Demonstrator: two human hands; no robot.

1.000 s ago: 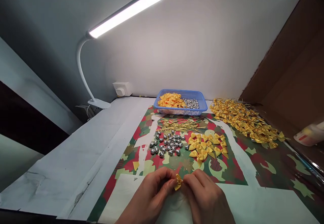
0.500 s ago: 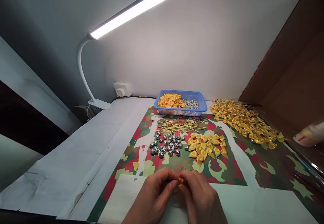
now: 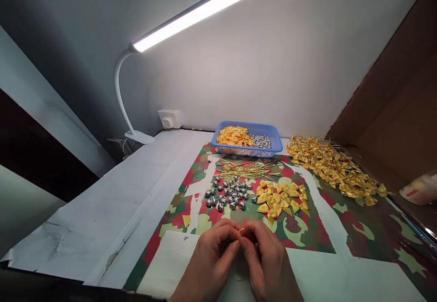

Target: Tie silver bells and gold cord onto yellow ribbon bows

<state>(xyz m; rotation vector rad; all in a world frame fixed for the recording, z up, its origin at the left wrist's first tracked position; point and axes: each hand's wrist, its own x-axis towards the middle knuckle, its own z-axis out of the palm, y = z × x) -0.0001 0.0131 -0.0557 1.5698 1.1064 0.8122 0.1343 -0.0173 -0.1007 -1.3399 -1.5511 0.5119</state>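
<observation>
My left hand (image 3: pixel 218 252) and my right hand (image 3: pixel 264 254) meet at the fingertips above the pale sheet, both closed in a pinch. Between them shows a small gold-yellow piece (image 3: pixel 241 230); the fingers cover most of it, so I cannot tell whether it is ribbon or cord. Just beyond the hands lie several silver jingle bells (image 3: pixel 232 195) on the left and several yellow ribbon bows (image 3: pixel 280 197) on the right. Behind these rests a bundle of gold cords (image 3: pixel 244 170).
At the wall stands a blue basket (image 3: pixel 280 146) with orange-yellow bows and small silver bells. A heap of yellow bows with gold cord loops (image 3: pixel 331 167) lies at right, beside a cardboard panel (image 3: pixel 389 92) and a white container (image 3: pixel 418 190). A lamp (image 3: pixel 205 12) shines overhead.
Both hands have shifted slightly, fingertips higher in the picture, and less of the gold-yellow piece shows. The view has swung a little left, so the surroundings sit further right.
</observation>
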